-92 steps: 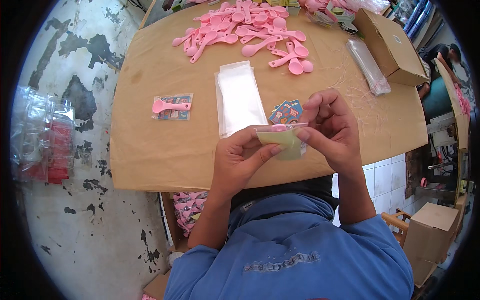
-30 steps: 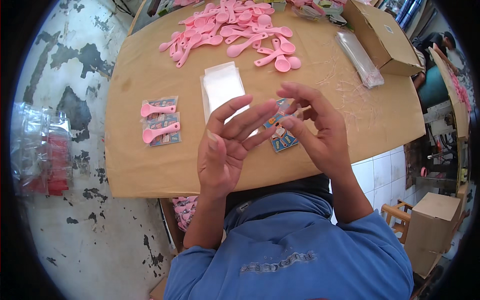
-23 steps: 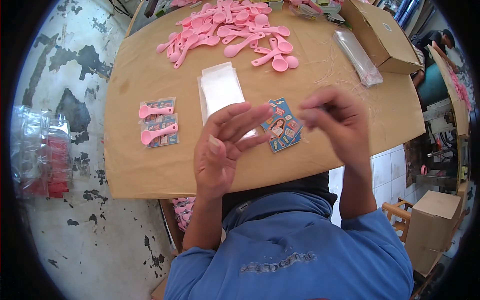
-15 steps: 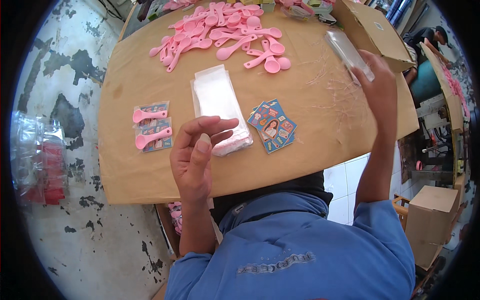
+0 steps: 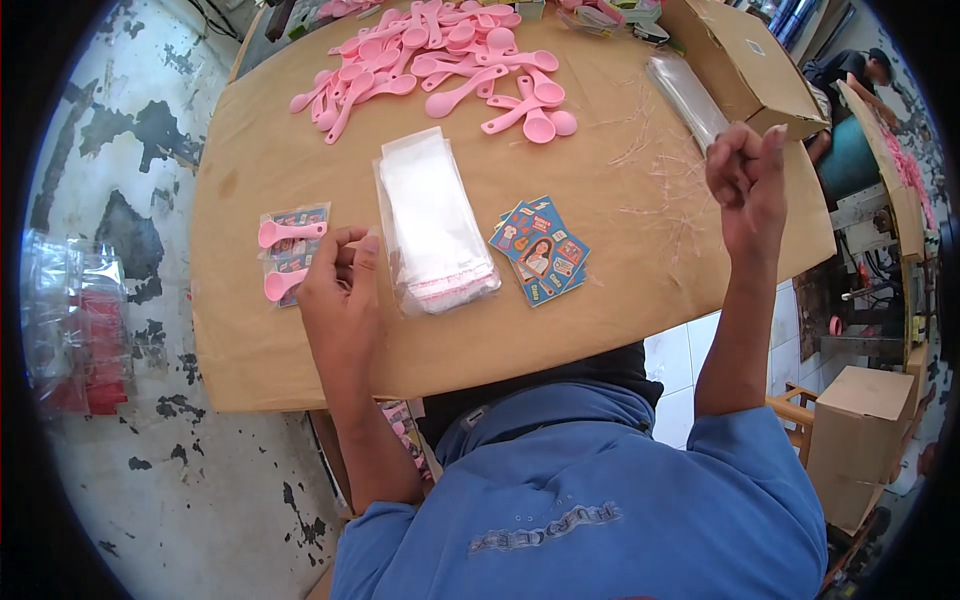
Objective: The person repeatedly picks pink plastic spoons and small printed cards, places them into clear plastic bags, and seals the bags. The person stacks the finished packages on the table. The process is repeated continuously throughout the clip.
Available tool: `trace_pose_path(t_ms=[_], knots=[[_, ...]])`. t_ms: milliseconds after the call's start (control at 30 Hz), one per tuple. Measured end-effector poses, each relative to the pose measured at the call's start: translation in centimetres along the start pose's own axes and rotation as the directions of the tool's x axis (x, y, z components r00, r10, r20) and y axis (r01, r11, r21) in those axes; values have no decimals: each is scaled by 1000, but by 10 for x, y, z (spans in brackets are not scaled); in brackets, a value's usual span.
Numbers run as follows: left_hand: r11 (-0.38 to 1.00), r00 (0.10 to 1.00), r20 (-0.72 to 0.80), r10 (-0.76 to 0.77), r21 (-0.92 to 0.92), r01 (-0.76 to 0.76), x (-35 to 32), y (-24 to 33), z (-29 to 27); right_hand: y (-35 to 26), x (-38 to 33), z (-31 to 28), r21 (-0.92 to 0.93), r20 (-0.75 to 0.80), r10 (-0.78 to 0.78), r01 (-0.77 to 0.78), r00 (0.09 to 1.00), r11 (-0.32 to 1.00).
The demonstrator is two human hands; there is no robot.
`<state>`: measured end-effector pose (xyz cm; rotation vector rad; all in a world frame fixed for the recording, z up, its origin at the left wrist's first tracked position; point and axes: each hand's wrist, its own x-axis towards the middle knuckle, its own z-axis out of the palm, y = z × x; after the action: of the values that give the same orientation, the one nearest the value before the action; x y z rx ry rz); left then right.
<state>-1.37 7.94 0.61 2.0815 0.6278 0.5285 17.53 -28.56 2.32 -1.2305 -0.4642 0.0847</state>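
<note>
My left hand [image 5: 338, 290], fingers loosely curled and holding nothing that I can see, hovers at the right side of the lower flat pack. That pack shows a pink measuring spoon [image 5: 285, 284] on a printed card, partly covered by my hand. Just above it lies a second pack with a pink spoon [image 5: 291, 233]. My right hand [image 5: 748, 190] is raised, thumb up and fingers half bent, with nothing visible in it. Behind it sits a stack of clear plastic sleeves [image 5: 685, 95]. Between my hands are a pile of clear bags [image 5: 435, 215] and several blue printed cards [image 5: 541, 250].
A heap of pink spoons [image 5: 440, 60] covers the far part of the brown-papered table [image 5: 600, 160]. Thin clear strips [image 5: 680, 215] are scattered at right, near a cardboard box [image 5: 745, 65]. Another carton [image 5: 860, 440] stands at lower right. A person [image 5: 850, 85] is in the far right background.
My right hand has let go of the clear sleeve stack and drawn back toward me. My left hand has moved left from over the bags to the lower spoon pack, its fingers curling more.
</note>
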Motion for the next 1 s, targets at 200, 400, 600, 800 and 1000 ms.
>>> trace_pose_path(t_ms=[200,400,600,800,1000], knots=[[998,996,71,-60,-2,61,1,0,8,-6,-6,38,-872,295,-309,387,904,300],[997,993,93,-68,46,64,2,3,11,7,-14,38,-677,-218,-167,-26,961,735],[997,995,87,-51,60,45,3,1,14,13,-22,29,-645,-31,-244,167,969,746],[996,994,74,-85,34,83,6,-5,17,19,-16,41,-809,134,-324,292,937,510],[993,997,55,-48,-102,54,7,-24,16,15,-32,68,-835,-73,26,-76,997,544]])
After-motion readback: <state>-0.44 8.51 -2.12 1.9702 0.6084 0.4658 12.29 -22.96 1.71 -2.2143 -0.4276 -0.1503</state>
